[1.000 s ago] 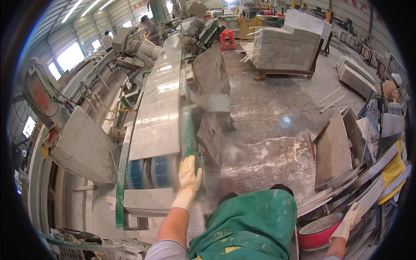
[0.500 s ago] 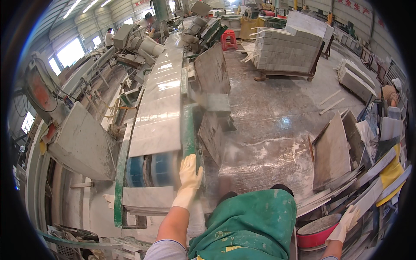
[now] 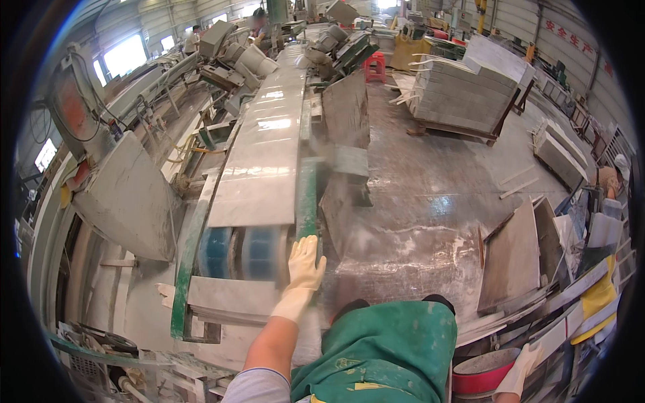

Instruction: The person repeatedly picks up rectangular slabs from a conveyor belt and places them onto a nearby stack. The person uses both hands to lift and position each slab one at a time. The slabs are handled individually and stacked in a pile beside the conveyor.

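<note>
My left hand point(image 3: 306, 270), in a cream rubber glove, lies flat on the green side rail point(image 3: 308, 195) of a roller conveyor, its fingers straight. Left of it are blue rollers point(image 3: 261, 252). Pale, wet stone slabs point(image 3: 259, 178) lie in a row farther up the conveyor, and another pale stone piece point(image 3: 232, 293) sits at its near end. At the lower right, my gloved right hand point(image 3: 519, 371) reaches out beside a red oval tub point(image 3: 485, 371). Its fingers are extended at the near end of a pale stone strip point(image 3: 559, 334); whether they touch it cannot be made out.
Brown boards point(image 3: 514, 258) lean at the right, beside loose strips and a yellow cloth point(image 3: 595, 287). A stack of stone blocks point(image 3: 463, 94) stands on a pallet beyond the wet floor. Machines line the conveyor's far end. A co-worker point(image 3: 610, 178) bends at the far right.
The view has shifted, so the conveyor appears farther right. My left hand stays on the green rail. My right hand appears lower and farther left, still beside the tub and strip.
</note>
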### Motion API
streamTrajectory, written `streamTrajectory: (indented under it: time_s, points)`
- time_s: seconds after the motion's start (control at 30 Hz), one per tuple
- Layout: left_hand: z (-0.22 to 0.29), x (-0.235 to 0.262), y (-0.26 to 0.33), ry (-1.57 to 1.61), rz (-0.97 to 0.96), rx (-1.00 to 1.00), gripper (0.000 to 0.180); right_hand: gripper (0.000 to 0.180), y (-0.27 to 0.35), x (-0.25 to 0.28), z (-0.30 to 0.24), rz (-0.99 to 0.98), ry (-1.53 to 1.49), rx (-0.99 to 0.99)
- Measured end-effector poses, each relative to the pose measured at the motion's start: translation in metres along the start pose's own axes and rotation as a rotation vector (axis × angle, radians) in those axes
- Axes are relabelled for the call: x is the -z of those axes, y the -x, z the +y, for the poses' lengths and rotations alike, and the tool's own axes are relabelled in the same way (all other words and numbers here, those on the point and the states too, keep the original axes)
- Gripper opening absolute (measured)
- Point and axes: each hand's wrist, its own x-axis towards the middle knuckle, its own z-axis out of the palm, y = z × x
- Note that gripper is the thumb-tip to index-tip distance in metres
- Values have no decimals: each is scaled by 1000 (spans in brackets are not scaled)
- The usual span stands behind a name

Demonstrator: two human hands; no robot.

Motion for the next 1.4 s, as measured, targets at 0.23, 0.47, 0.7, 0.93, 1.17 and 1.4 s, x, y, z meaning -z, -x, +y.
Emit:
streamTrajectory:
  time_s: [0.23,0.47,0.7,0.93,1.17,1.4]
  points:
    - [4,8,-2,92,-34,34,61,94,-37,-32,21,-134,-111,-282]
    - [-3,16,3,360,15,195,47,97,-138,-51,72,-431,-667,-155]
    - [18,24,-12,604,97,465,35,80,-85,90,-36,-522,-1577,-504]
    - [90,30,-26,1230,-319,389,47,82,35,128,-226,-767,-1347,112]
    - [112,65,-26,1885,-426,736,47,79,195,176,-365,-1010,-929,1215]
    - [16,90,-13,1849,359,775,44,69,344,187,-464,-344,-313,2136]
